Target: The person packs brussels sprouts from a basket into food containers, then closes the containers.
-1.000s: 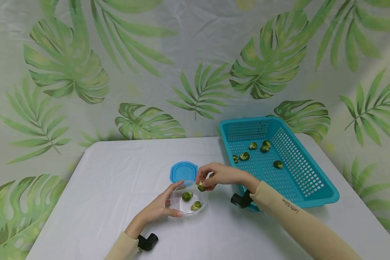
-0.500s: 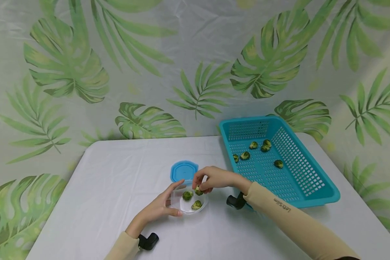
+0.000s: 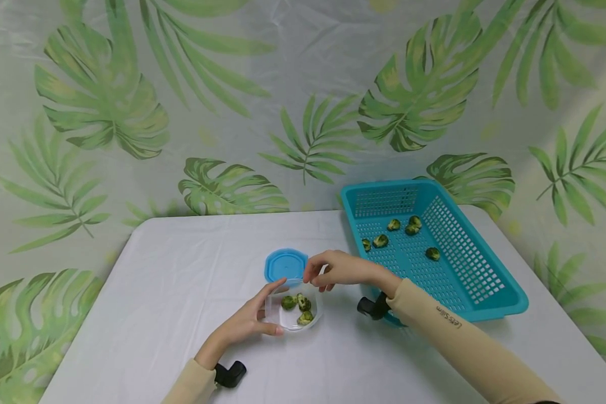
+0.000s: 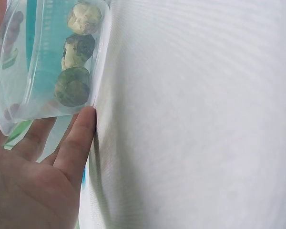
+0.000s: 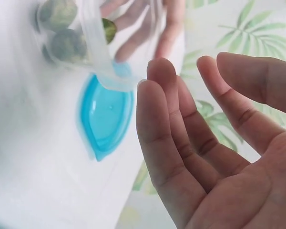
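My left hand (image 3: 249, 321) grips the left side of a clear plastic container (image 3: 287, 321), with the thumb at the near side and the fingers at the far side. Three Brussels sprouts lie in it: a round green one (image 3: 289, 302), a second sprout (image 3: 304, 303) touching it, and a paler sprout (image 3: 305, 318) nearest me. My right hand (image 3: 340, 267) hovers by the container's far right rim. In the right wrist view its fingers (image 5: 155, 129) are loosely bent and hold nothing. A blue lid (image 3: 285, 264) lies just behind the container.
A teal perforated basket (image 3: 404, 266) stands on the right of the white-covered table (image 3: 182, 280), under my right forearm. Several sprouts lie inside, including one (image 3: 432, 254) apart from the others. A leaf-patterned curtain (image 3: 313, 67) hangs behind the table.
My right hand has lowered a sprout into the container, let it go beside the other two, and drawn back up and to the right. The left hand has stayed on the container.
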